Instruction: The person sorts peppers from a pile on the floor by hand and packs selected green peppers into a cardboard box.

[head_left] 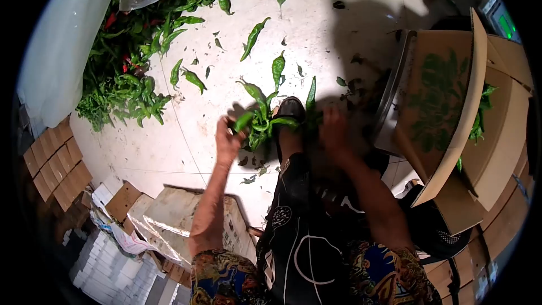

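My left hand is at a small heap of long green peppers on the floor, beside my black shoe. Its fingers are closed around the end of one green pepper, slightly blurred. My right hand hangs low on the other side of the shoe, in shadow. Its fingers are too dark and smeared to make out, and so is anything in them. An upright green pepper lies just left of that hand. More single peppers are scattered ahead.
A big pile of green peppers spills from under a clear plastic sheet at the upper left. On the right, an open cardboard box holds some peppers, near a green-lit display. A worn white block stands left of my legs.
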Demonstrator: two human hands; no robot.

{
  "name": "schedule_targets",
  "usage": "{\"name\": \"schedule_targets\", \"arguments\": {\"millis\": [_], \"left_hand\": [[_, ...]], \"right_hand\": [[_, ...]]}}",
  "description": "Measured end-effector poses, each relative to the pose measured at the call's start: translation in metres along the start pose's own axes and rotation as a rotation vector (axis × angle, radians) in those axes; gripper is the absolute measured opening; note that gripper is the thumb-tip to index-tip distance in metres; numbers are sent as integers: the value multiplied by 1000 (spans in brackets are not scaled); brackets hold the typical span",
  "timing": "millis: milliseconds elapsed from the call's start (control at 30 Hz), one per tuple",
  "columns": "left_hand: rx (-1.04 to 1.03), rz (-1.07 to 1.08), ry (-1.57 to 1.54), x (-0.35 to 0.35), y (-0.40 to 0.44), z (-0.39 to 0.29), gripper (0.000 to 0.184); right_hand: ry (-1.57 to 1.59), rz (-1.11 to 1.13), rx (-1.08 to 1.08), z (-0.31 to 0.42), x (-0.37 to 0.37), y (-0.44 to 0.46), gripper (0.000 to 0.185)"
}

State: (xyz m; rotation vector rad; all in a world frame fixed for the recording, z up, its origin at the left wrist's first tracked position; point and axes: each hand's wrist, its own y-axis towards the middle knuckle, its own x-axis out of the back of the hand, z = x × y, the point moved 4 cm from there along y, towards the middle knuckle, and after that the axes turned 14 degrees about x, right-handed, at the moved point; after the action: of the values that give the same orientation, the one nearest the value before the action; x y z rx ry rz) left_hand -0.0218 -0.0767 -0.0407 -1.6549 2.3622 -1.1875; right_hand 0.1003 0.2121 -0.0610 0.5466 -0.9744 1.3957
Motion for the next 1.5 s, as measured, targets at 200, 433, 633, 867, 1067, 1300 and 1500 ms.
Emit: {"name": "schedule_targets", "arguments": {"millis": [200,433,633,867,1067,1300,1500], "left_hand": [[24,-315,582,-63,-56,-7,103],[-54,-288,372,-49,-39,-27,79],[16,-88,-79,-31,-5,-81,77],[78,-104,-327,-12,42,-84,78],[67,-63,-355,-36,55,-69,77],[147,-21,-471,-52,50,-97,82],[148,-43,-488,-56,59,-85,81]], "right_hand": [[-137,-71,250,14,30,40,20],[112,5,65,-17,-4,32,26],[479,-39,-62,-48,21,25,28],[928,-23,-510,-30,41,38,30],[1237,-149,-878,22,7,37,38],[1583,-240,-612,20,20,72,37],[1584,-286,-554,10,31,79,31]]}}
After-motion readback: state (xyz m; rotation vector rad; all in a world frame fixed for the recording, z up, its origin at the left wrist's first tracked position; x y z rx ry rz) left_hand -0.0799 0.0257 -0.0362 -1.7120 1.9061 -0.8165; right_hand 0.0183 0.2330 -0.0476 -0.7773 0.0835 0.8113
